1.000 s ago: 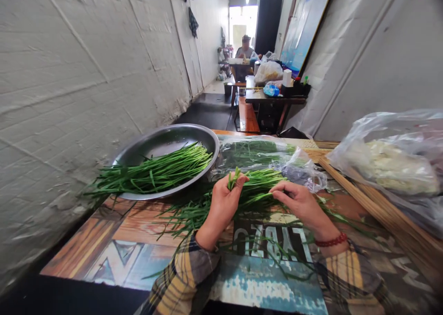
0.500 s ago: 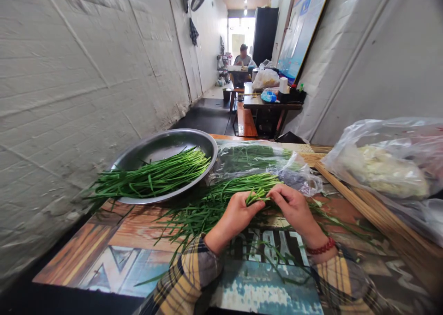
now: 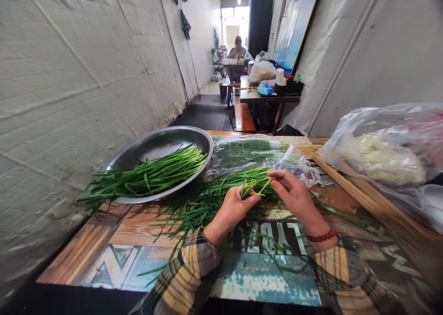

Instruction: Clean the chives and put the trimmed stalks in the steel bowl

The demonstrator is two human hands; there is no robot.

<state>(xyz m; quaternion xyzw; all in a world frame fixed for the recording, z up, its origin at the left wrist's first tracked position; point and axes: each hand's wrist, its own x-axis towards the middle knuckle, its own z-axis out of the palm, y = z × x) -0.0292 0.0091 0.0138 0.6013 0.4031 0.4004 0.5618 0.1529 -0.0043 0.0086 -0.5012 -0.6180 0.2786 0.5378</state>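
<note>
My left hand (image 3: 238, 208) is closed round a small bunch of garlic chives (image 3: 252, 188), their pale cut ends pointing up and right past the thumb. Just to the right, my right hand (image 3: 294, 195) has its thumb and forefinger pinched at the tip of a chive stalk; the fingertips partly hide it. Under and behind both hands lies a loose pile of garlic chives (image 3: 200, 204) on the table. A wide metal basin (image 3: 166, 134) at the left holds a neat heap of chives (image 3: 155, 174), with the leaves hanging over its rim.
Behind the pile lies a clear plastic bag of chives (image 3: 242, 151). At the right are wooden strips (image 3: 346, 181) and a plastic bag with pale contents (image 3: 387, 158). Loose leaves lie on the patterned tabletop (image 3: 263, 278). Farther back, a person (image 3: 237, 49) sits behind another table (image 3: 270, 95).
My right fingers have drawn slightly up and away from my left hand, and the stalks in my left hand are more spread. The view has tilted down slightly.
</note>
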